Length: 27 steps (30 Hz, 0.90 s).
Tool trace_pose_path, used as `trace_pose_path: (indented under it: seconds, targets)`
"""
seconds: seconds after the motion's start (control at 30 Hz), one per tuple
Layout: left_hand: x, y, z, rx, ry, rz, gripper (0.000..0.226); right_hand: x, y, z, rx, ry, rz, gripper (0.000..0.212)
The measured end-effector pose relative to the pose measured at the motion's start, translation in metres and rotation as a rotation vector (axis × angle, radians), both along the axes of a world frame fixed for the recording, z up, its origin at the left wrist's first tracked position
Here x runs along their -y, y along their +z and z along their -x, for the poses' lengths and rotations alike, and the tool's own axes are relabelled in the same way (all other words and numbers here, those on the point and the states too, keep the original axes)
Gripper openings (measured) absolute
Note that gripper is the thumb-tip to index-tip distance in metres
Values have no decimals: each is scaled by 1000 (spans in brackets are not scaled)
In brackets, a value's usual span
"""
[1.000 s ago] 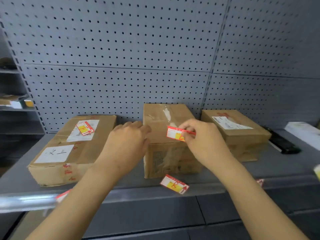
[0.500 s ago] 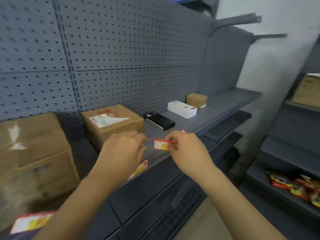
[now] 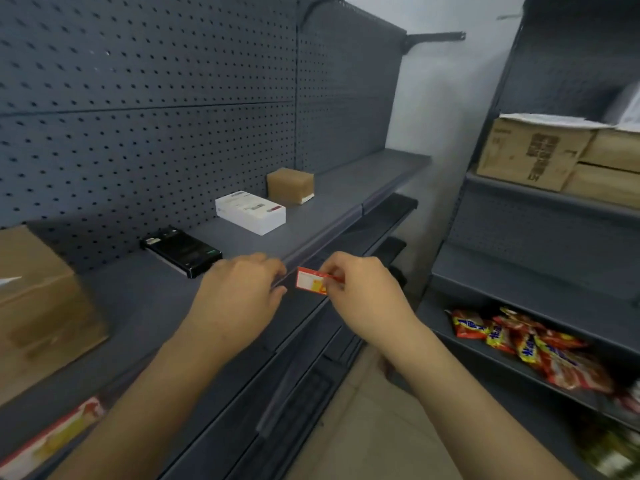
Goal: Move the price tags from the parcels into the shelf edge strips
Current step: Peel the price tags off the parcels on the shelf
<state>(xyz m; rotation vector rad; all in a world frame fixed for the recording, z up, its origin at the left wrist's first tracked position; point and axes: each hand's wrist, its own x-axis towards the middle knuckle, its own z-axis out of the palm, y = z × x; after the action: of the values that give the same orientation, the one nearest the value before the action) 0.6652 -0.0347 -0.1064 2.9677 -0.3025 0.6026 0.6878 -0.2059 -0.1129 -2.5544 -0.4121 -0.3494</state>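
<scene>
My view has swung further right since half a second ago, past the parcels. My right hand [image 3: 363, 296] still pinches one price tag [image 3: 311, 280] just in front of the shelf edge strip [image 3: 322, 244]; my left hand [image 3: 239, 299] hovers beside it, fingers curled, gripping nothing. I count three small boxes on the shelf [image 3: 363, 181], one parcel [image 3: 41, 306] at left.

Both hands out front, close together

Left hand [image 3: 239, 296] hovers palm-down, fingers curled loosely; right hand [image 3: 360, 292] just to its right pinches the price tag [image 3: 311, 280] between thumb and fingertips.
</scene>
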Motion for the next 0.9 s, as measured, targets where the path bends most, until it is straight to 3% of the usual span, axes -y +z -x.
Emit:
trace_pose_path:
  seconds: [0.53, 0.9]
  targets:
    - [90, -20, -198, -121, -17, -4, 27, 98, -28, -180, -51, 35, -39, 12]
    - [141, -56, -267, -206, 324, 21, 17, 143, -54, -306, -105, 321, -4, 14]
